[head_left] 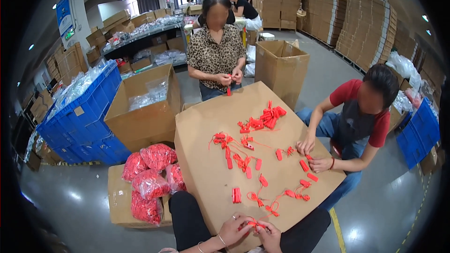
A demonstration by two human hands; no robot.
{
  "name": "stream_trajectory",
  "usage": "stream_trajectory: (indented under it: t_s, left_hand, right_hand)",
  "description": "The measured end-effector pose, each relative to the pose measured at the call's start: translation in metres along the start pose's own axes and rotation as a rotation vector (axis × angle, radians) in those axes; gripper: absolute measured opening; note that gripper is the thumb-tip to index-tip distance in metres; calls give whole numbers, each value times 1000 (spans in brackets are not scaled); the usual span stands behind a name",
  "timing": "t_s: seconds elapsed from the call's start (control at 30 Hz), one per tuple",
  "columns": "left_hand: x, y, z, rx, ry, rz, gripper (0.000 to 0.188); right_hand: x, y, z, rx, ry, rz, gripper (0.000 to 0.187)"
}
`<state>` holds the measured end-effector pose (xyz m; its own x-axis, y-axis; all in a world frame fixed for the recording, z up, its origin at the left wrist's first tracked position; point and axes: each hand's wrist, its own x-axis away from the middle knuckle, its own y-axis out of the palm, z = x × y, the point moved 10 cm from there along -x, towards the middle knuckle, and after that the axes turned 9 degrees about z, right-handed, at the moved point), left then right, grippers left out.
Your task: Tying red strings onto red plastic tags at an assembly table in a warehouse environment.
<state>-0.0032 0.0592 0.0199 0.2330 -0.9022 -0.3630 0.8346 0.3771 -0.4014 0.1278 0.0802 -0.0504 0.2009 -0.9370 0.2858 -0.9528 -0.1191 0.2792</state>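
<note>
At the near edge of a cardboard surface [201,168], my left hand [234,230] and my right hand [269,237] pinch a red cord [255,225] between them. What else is in the fingers is too small to make out. Just beyond lie loose looped red cords [272,210] and a small stack of red strips [236,195]. Farther off are red tags with cords [243,161] and a bundle of red strips [273,115]. A person across the surface holds a red strip with cord [229,84]. To the right, another person's hands [321,164] handle red pieces.
Clear bags of red pieces [150,185] rest on a carton at the left. Behind them stand an open cardboard box [145,107] and blue crates [84,126]. A tall open carton [281,68] is beyond the far edge. Stacked cartons [361,28] line the back right.
</note>
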Motion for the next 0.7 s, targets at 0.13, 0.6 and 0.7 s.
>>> stream_trajectory:
  t_s: [0.13, 0.6, 0.7]
  left_hand:
    - [13, 16, -35, 173, -316, -151, 24]
    - [25, 28, -41, 534, -617, -327, 18]
    - [14, 16, -37, 493, -518, -226, 18]
  right_hand:
    - [2, -8, 10, -78, 9, 12, 23]
    - [7, 9, -6, -40, -55, -203, 38]
    - [13, 28, 11, 265, -16, -387, 41]
